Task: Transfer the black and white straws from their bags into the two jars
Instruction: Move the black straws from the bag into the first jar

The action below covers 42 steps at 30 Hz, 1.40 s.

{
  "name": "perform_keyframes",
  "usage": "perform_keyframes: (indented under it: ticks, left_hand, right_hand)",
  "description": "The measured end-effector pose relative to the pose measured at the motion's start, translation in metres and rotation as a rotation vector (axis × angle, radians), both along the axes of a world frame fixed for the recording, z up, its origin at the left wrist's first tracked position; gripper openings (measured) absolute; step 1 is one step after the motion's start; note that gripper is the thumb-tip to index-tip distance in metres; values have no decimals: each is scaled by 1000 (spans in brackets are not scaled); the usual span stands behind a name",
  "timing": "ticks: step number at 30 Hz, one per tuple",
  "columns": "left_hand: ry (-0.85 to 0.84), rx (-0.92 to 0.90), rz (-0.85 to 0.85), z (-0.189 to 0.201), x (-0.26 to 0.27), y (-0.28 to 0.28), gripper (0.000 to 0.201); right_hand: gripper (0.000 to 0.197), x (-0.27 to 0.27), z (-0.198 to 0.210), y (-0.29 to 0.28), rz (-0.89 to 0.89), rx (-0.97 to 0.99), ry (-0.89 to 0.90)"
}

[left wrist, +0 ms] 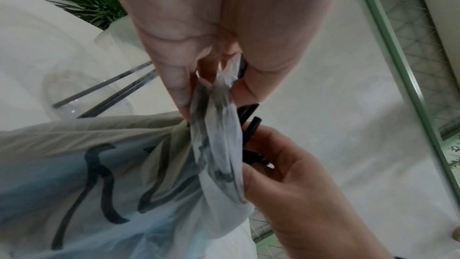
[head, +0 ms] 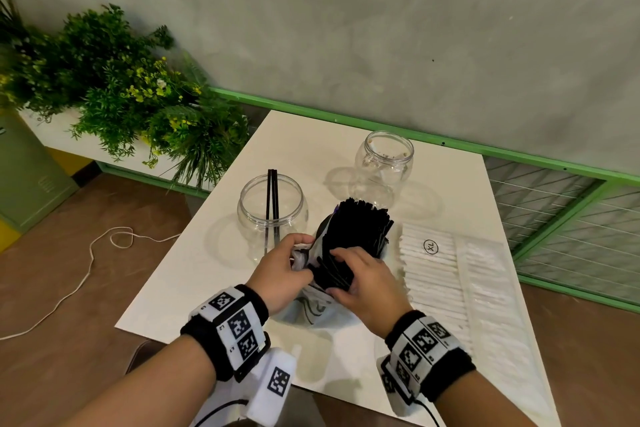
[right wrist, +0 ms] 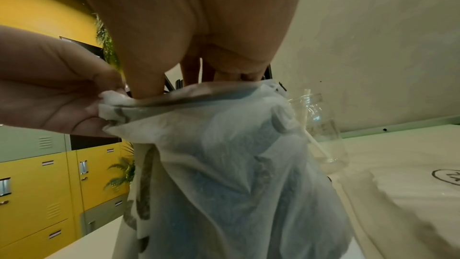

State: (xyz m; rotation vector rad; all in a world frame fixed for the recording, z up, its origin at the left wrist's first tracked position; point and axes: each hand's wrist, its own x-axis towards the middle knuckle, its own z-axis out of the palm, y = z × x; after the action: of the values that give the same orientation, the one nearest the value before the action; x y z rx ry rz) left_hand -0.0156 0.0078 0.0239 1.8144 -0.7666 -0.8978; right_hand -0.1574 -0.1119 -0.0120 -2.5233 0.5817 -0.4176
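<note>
Black plastic straws fan from the thin white plastic bag, whose rim the left hand pinches while the right hand grasps several, best drawn out straight.

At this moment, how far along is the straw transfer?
Barely started: the near jar holds a few black straws, the far jar a white one or two. The left hand pinches the bag while the right hand grips the black bundle. The white pack remains.
</note>
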Motion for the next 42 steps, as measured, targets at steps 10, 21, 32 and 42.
perform_keyframes:
  ticks: [10, 21, 32, 42]
  left_hand:
    - [5, -18, 39, 4, -5, -4, 51]
    - [25, -28, 63, 0, 1, 0, 45]
    - [33, -54, 71, -6, 3, 1, 45]
    - [44, -93, 50, -16, 5, -2, 55]
  right_hand:
    - [29, 14, -8, 5, -78, -23, 37]
    - [67, -9, 6, -12, -266, -213, -355]
    - [42, -23, 9, -45, -204, -631, -65]
    - [32, -9, 15, 25, 154, -280, -360]
